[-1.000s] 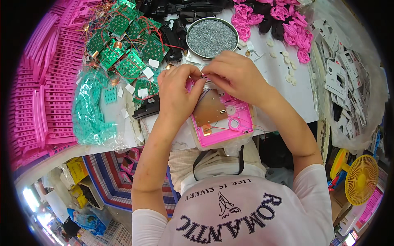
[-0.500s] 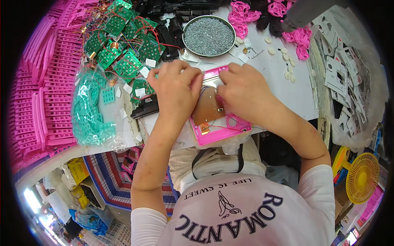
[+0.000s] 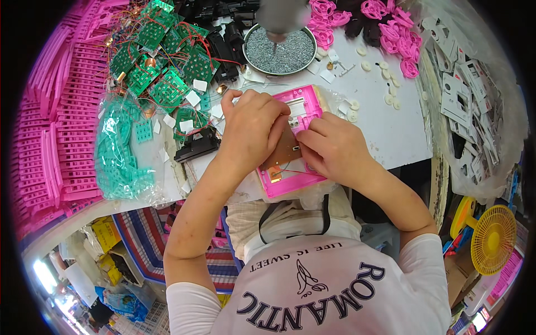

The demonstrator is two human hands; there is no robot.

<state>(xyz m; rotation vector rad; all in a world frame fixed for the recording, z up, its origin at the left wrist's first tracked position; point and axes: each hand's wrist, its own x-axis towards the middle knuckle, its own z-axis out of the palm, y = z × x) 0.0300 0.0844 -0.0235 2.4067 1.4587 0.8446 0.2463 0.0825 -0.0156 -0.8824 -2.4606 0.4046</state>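
Both hands work over a pink plastic frame (image 3: 296, 145) that lies flat near the front edge of the white tabletop (image 3: 391, 128), its near corner almost at the drop. The left hand (image 3: 251, 131) rests on the frame's upper left part, fingers curled down; whether its grip is closed on something small cannot be told. The right hand (image 3: 335, 151) sits at the frame's 3 o'clock side, with the fingertips (image 3: 304, 148) pinched together against a brown board (image 3: 285, 153) set inside the frame. The two hands almost touch over the board.

At 12 o'clock from the frame stands a round metal bowl (image 3: 279, 53) filled with small grey screws, and a blurred grey tool (image 3: 279, 17) hangs above it. At 10 o'clock lies a heap of green circuit boards (image 3: 156, 56) with red wires; a black part (image 3: 195, 148) lies just beside the left wrist at 9 o'clock. Further left, a clear bag of teal keypads (image 3: 120, 151) reaches the tabletop's left front edge, with stacks of pink frames (image 3: 56, 128) beyond it.

Open room is at 2 to 3 o'clock from the frame: a bare white stretch dotted with small white discs (image 3: 388, 92). Pink moulded pieces (image 3: 385, 22) crowd the far edge at 1 o'clock, and grey-white plates (image 3: 469, 106) pile past the right edge.
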